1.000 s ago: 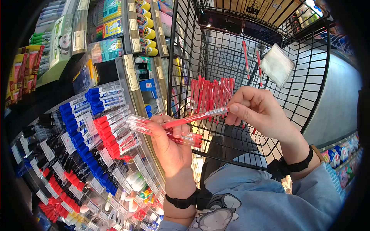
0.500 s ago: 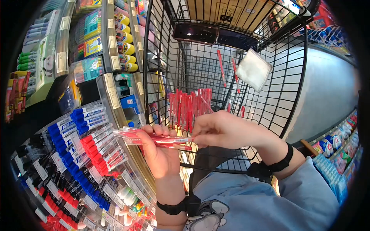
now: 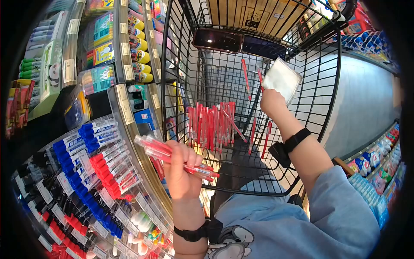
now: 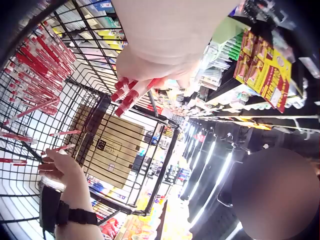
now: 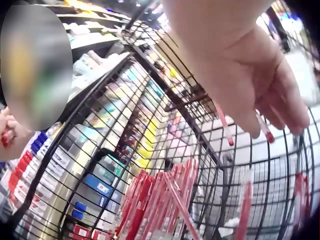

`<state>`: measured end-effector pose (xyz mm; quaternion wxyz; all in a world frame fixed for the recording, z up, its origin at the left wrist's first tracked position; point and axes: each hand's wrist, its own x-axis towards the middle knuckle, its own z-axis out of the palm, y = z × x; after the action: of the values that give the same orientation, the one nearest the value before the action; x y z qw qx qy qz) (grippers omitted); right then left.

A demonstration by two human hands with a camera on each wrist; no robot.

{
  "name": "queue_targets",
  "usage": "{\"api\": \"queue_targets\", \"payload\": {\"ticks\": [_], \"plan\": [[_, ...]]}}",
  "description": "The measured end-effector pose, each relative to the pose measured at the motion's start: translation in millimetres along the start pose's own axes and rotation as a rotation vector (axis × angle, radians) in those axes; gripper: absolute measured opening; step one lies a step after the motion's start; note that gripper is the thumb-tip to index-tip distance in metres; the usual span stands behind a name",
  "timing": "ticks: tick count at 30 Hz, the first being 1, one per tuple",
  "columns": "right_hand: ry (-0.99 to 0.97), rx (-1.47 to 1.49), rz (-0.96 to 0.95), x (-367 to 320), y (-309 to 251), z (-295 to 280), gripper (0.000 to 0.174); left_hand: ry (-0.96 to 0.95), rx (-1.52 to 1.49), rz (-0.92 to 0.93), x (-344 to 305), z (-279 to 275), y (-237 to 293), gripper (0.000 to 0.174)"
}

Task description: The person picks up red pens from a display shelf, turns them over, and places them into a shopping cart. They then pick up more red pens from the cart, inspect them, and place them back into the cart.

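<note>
My left hand (image 3: 183, 172) grips a bundle of clear, red pens (image 3: 157, 149) beside the cart's left edge. In the left wrist view, red pen ends (image 4: 128, 99) stick out below that hand (image 4: 157, 60). Inside the cart, my right hand (image 3: 274, 103) reaches out at a loose red pen (image 3: 260, 77), beside a white square packet (image 3: 282, 77). The right wrist view has this hand (image 5: 255, 75) with fingers extended near a pen (image 5: 265, 128); contact cannot be told. Many red pens (image 3: 211, 125) stand in a row at the cart's left side.
The black wire cart (image 3: 321, 129) holds more loose pens (image 3: 246, 80). Two dark phone-like devices (image 3: 217, 40) lie across its far end by a wooden panel (image 3: 254, 15). Shelves of blue markers (image 3: 79, 164) and red markers (image 3: 105, 172) flank the left.
My right hand has left the pen it pinched by the left hand and moved up and right into the cart. My left hand keeps its bundle, its fingers curled closer. The head view has shifted.
</note>
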<state>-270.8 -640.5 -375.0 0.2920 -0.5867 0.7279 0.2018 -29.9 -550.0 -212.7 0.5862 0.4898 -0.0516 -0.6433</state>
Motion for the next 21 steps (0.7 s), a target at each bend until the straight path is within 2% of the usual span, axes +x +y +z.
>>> {"api": "queue_targets", "payload": {"ticks": [3,5,6,8,10,12,13,15,17,19,20,21], "plan": [[0.045,0.034,0.003,0,-5,2,0.023,-0.013,0.109,-0.06,-2,2,-1,0.013],[-0.008,0.093,-0.072,-5,-11,-7,0.024,-0.004,0.039,-0.078,-2,1,0,0.011],[-0.035,0.215,-0.14,-17,-18,-21,0.023,0.015,0.082,-0.088,-1,4,0,0.011],[0.047,0.491,-0.243,-49,-30,-46,0.019,0.018,0.114,-0.072,0,1,-2,0.015],[0.112,0.627,-0.498,-82,-41,-70,0.013,0.03,0.161,-0.031,1,0,-3,0.02],[-0.072,0.705,-0.596,-115,-55,-98,0.01,0.001,0.187,0.031,0,-2,-1,0.037],[-0.079,0.715,-0.604,-127,-59,-104,0.01,0.009,0.198,0.036,-1,1,1,0.037],[-0.167,0.659,-0.867,-144,-66,-112,0.01,-0.064,0.025,0.113,-5,10,5,0.043],[-0.202,0.653,-0.908,-153,-71,-114,0.01,-0.03,0.04,0.121,-6,5,8,0.041],[-0.237,0.646,-0.944,-157,-75,-112,0.01,-0.176,0.005,0.184,-6,-2,9,0.035],[-0.212,0.731,-0.947,-157,-76,-109,0.01,-0.124,-0.034,0.202,-8,-1,11,0.025],[-0.186,0.814,-0.948,-158,-77,-108,0.01,-0.12,-0.03,0.203,-10,1,12,0.025]]}}
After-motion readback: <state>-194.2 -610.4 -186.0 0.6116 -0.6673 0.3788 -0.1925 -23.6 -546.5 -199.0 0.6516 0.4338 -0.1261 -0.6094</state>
